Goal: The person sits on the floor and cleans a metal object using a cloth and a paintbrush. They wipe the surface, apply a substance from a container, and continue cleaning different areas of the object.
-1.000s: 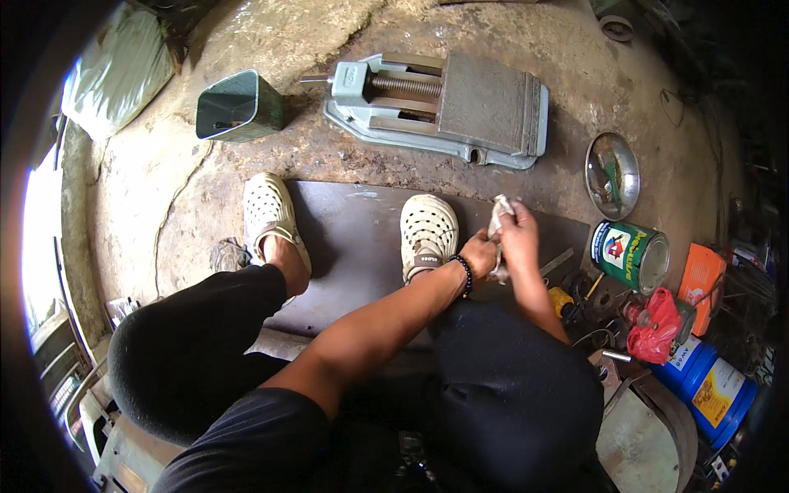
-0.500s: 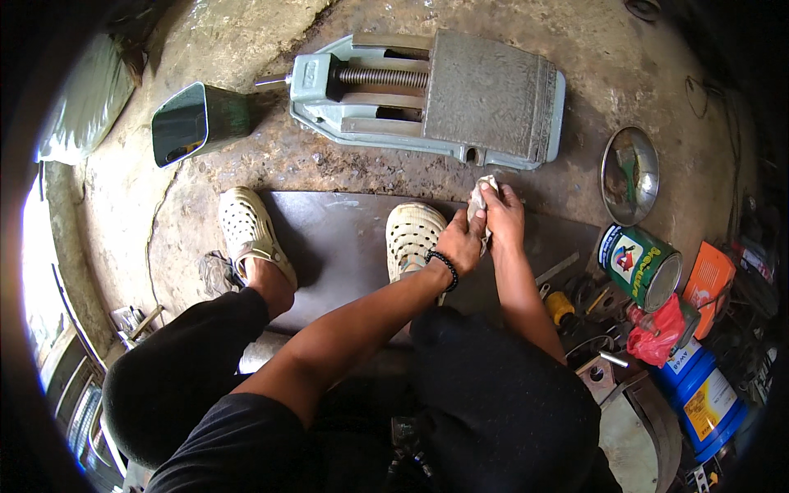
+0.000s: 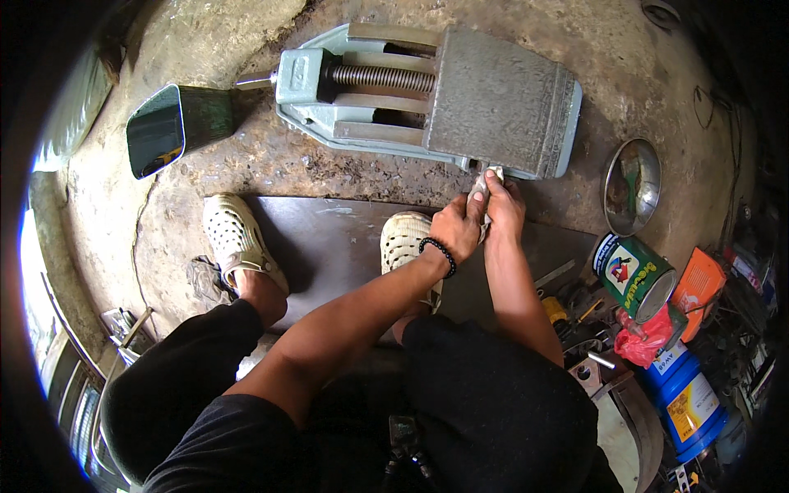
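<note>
A crumpled whitish rag (image 3: 478, 191) is pinched between my two hands, close to the near edge of a large machine vise (image 3: 501, 99). My left hand (image 3: 457, 228), with a black beaded bracelet at its wrist, grips the rag from the left. My right hand (image 3: 504, 209) closes on it from the right, thumb on top. The rag's upper end reaches the vise's near side, by a small notch; whether it touches is hard to tell. The vise is light blue-green, with a bare grey metal top and a threaded screw (image 3: 382, 77).
A dark green cut-open container (image 3: 205, 113) lies left of the vise. On the right are a metal bowl (image 3: 610, 193) with a green-handled brush, a green paint can (image 3: 633, 275), a red plastic bag (image 3: 645, 335) and a blue bucket (image 3: 686, 403). A dark sheet (image 3: 329, 246) lies under my feet.
Both hands have moved slightly up toward the vise with the rag, which now reaches its near edge. The view has shifted a little, making the vise look larger.
</note>
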### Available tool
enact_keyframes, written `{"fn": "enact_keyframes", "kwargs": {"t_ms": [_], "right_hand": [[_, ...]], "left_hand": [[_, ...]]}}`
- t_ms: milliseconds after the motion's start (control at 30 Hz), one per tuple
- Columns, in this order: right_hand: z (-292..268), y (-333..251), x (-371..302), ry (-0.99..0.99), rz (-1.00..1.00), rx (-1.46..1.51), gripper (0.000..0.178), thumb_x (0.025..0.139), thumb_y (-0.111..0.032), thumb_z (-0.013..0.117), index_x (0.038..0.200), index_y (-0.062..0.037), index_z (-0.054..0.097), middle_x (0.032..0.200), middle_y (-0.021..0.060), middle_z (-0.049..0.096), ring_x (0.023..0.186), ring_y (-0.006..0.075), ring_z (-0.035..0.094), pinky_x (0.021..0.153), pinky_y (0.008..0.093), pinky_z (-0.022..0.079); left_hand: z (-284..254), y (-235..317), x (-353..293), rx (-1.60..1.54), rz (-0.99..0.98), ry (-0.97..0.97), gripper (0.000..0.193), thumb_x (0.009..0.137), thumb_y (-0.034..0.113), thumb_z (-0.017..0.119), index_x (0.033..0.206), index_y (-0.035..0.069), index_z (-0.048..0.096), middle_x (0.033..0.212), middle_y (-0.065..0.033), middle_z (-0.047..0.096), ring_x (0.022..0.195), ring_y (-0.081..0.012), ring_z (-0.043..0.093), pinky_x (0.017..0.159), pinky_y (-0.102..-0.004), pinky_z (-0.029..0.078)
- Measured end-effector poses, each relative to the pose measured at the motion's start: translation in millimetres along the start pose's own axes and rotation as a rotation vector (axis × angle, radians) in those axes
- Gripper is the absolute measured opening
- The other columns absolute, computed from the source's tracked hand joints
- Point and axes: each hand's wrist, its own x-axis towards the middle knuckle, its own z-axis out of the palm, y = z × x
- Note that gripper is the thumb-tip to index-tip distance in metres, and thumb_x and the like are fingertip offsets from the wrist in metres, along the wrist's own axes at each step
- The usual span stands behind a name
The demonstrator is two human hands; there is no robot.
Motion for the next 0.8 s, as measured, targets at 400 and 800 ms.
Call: {"fn": "enact_keyframes", "kwargs": {"t_ms": [400, 800], "right_hand": [[-6, 9, 5, 0.139, 0.001, -0.391, 0.012, 0.083, -0.008, 0.072, 0.086, 0.0025, 0.065, 0.082, 0.0043, 0.065, 0.068, 0.0138, 0.058, 0.059, 0.0287, 0.047], [8, 13, -9, -0.088, -0.011, -0.165, 0.018, 0.086, -0.015, 0.073, 0.083, -0.0019, 0.061, 0.079, 0.0026, 0.062, 0.069, 0.011, 0.055, 0.062, 0.0272, 0.044]], "left_hand": [[-1, -7, 0, 0.084, -0.043, -0.112, 0.068, 0.096, 0.06, 0.036, 0.114, -0.001, 0.059, 0.102, -0.0319, 0.064, 0.103, -0.0481, 0.059, 0.089, -0.0496, 0.045], [-22, -13, -7, -0.058, -0.053, -0.077, 0.061, 0.098, 0.052, 0.041, 0.111, -0.004, 0.058, 0.096, -0.0292, 0.065, 0.096, -0.0403, 0.063, 0.084, -0.0429, 0.047]]}}
